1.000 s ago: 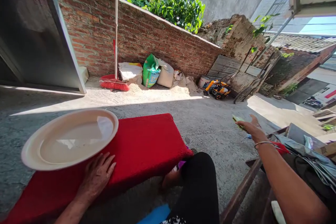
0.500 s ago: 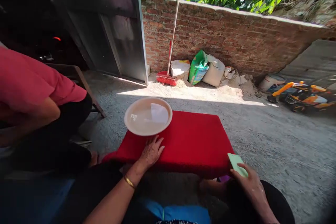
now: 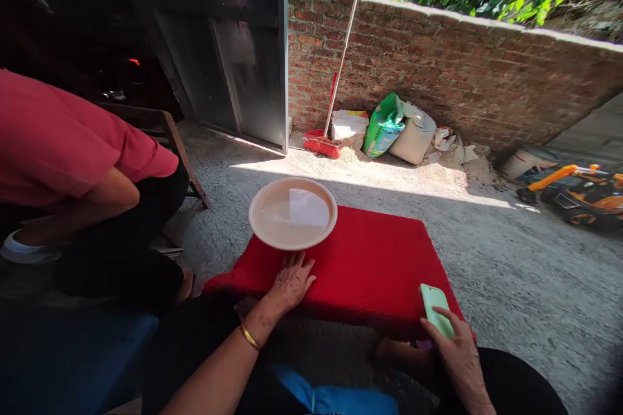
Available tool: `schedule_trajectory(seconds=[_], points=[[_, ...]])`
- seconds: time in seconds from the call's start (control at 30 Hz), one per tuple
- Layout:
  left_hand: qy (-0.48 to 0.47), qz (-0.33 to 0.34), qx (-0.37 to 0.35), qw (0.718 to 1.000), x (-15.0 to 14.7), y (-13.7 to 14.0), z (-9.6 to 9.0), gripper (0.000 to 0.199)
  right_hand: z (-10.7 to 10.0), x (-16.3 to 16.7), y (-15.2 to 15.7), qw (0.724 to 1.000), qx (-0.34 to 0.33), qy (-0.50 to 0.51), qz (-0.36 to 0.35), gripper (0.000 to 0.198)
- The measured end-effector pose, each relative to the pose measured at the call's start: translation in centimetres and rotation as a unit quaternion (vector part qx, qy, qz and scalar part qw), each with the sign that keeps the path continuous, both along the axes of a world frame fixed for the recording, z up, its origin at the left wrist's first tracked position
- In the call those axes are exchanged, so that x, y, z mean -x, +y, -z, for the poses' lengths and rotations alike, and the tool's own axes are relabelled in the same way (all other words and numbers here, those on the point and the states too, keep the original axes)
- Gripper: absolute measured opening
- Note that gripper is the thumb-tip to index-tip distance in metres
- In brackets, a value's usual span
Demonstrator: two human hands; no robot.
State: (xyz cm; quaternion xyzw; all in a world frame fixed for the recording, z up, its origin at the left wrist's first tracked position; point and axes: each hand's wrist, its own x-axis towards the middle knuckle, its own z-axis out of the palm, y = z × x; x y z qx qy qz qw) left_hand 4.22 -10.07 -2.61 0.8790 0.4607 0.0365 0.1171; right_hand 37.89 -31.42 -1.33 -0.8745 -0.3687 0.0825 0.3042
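My left hand lies palm down on the red cloth that covers a low table, its fingers stretched and slightly spread. Just beyond its fingertips is a pale round basin with water in it, at the table's far left corner. At the near right corner, my right hand is closed on a light green phone. The phone's upper end is over the cloth, and my thumb and fingers hold its lower part from either side. A gold bangle circles my left wrist.
At the left sits a person in a red shirt, close to a wooden chair. Past the table, a broom and several sacks stand against a brick wall. A toy excavator is at the right.
My right hand has brought the phone left, in over the table's corner. The view has turned slightly left. My left hand still rests on the cloth by the basin.
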Motion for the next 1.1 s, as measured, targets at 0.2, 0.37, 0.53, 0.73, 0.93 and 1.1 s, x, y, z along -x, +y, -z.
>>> schedule_trajectory(seconds=[0.2,0.37,0.53,0.73,0.93,1.1], points=[[0.001,0.024,0.005,1.000,0.1,0.2,-0.7,0.040,0.8,-3.1,-0.2,0.986,0.118,0.006,0.119,0.073],[0.014,0.033,0.029,0.999,0.8,0.3,-2.0,0.039,2.2,11.4,2.9,0.985,0.016,0.065,-0.158,0.041],[0.022,0.032,0.057,0.998,2.1,0.1,-3.4,0.039,0.9,14.4,5.0,0.935,0.050,0.130,-0.326,0.031],[0.026,0.004,0.071,0.997,4.5,0.0,-4.1,0.036,1.2,6.0,7.3,0.997,0.025,0.026,-0.074,0.053],[0.041,-0.046,0.053,0.997,6.2,0.8,-3.9,0.040,1.9,14.8,10.5,0.977,0.071,0.004,-0.200,0.043],[0.032,-0.089,0.040,0.995,7.0,1.3,-4.0,0.047,0.8,22.1,11.8,0.901,0.060,0.067,-0.425,0.026]])
